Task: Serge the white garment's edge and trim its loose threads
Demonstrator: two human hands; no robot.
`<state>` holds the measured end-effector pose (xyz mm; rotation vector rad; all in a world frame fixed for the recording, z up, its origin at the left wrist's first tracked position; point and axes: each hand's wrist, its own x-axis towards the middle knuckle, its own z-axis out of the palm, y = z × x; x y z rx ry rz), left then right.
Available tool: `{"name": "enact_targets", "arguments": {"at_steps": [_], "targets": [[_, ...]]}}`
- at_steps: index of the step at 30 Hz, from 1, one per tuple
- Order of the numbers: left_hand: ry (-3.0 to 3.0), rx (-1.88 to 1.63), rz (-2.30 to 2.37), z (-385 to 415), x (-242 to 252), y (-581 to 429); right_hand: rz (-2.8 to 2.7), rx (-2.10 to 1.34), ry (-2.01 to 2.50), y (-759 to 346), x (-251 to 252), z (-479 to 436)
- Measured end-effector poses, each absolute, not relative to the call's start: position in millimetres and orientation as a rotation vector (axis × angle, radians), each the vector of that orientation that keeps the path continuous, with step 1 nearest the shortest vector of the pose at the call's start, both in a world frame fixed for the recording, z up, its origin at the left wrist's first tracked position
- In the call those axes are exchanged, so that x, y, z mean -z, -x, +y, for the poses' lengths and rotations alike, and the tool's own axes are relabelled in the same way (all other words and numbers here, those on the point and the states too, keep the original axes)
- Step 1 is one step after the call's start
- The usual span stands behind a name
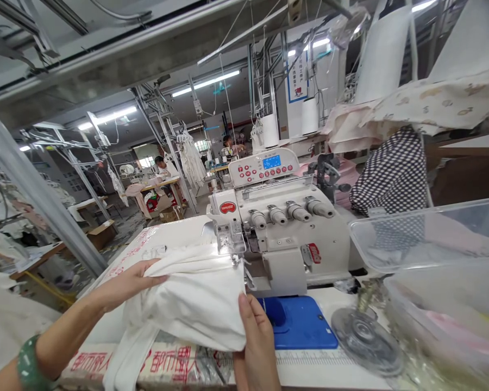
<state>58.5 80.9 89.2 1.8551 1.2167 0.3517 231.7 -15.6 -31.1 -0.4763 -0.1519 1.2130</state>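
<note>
On the bench [321, 376], I see white cloth [195, 304], its far edge at the sewing machine [326, 244]; my left hand [142, 278] pinches one side, my right hand [257, 336] the other, apparently keeping it straight.

Big room, rows of workstations going back. Grey metal beam [106, 76] cuts diagonally across the top left, metal rails [67, 13] above it. Slanted metal post [36, 184] down the left side. Light: long tube light [206, 84] upper centre, second tube [107, 118] left of it, both lit; more lit strips toward upper right. Bright window [146, 162] left of centre, smaller barred-looking window [202, 145] near centre. Pale wall [284, 111] behind, blue-framed sign [296, 76] on it, upper right of centre. Wood-edged table [161, 184] mid-left. Floor [128, 231] grey, patchy; cardboard box [101, 233] beside the post. Far details blurred.
</note>
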Motion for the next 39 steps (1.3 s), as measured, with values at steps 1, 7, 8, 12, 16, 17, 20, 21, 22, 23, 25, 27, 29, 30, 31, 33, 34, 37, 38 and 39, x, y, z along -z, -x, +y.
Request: {"name": "enact_targets", "arguments": {"at_steps": [1, 7, 8, 12, 16, 17, 20, 21, 22, 23, 25, 27, 29, 30, 31, 33, 34, 37, 38, 39], "targets": [[-1.835, -0.356, 1.220, 81, -90, -58, -0.159, -1.214, 0.471, -232, 31, -16], [-2.026, -0.038, 1.170, 85, -95, -58, -0.154, -1.239, 0.428, -236, 24, -19], [-2.007, -0.118, 1.190, 86, -94, -58, -0.150, -1.252, 0.423, -236, 24, -19], [-1.776, -0.428, 1.192, 88, -95, -59, -0.140, -1.288, 0.388, -235, 25, -18], [-1.848, -0.191, 1.194, 93, -105, -59, -0.157, -1.300, 0.381, -237, 28, -17], [-1.903, -0.101, 1.205, 95, -108, -60, -0.154, -1.302, 0.399, -237, 29, -17], [-1.958, -0.036, 1.255, 100, -112, -62, -0.132, -1.302, 0.440, -237, 29, -18], [-1.921, -0.104, 1.259, 100, -112, -62, -0.133, -1.305, 0.438, -237, 30, -18], [-1.866, -0.184, 1.251, 101, -112, -63, -0.137, -1.306, 0.428, -237, 30, -18], [-1.810, -0.250, 1.237, 101, -111, -64, -0.142, -1.306, 0.413, -237, 30, -18], [-1.766, -0.310, 1.225, 102, -108, -65, -0.156, -1.309, 0.381, -236, 32, -18], [-1.843, -0.324, 1.279, 106, -107, -65, -0.172, -1.310, 0.358, -237, 35, -18], [-1.993, -0.351, 1.326, 111, -108, -63, -0.186, -1.313, 0.355, -238, 38, -17], [-2.070, -0.346, 1.308, 115, -110, -62, -0.188, -1.311, 0.360, -238, 39, -17], [-2.133, -0.310, 1.269, 118, -112, -62, -0.189, -1.307, 0.369, -238, 40, -17], [-2.201, -0.151, 1.183, 125, -118, -62, -0.190, -1.299, 0.396, -239, 42, -17], [-2.227, -0.097, 1.187, 127, -120, -64, -0.194, -1.295, 0.410, -238, 42, -17], [-2.441, -0.310, 1.463, 123, -115, -73, -0.212, -1.284, 0.439, -236, 41, -17], [-2.544, -0.511, 1.582, 117, -107, -76, -0.213, -1.278, 0.439, -236, 40, -18], [-2.631, -0.732, 1.660, 110, -95, -79, -0.210, -1.271, 0.437, -235, 38, -18]]}}
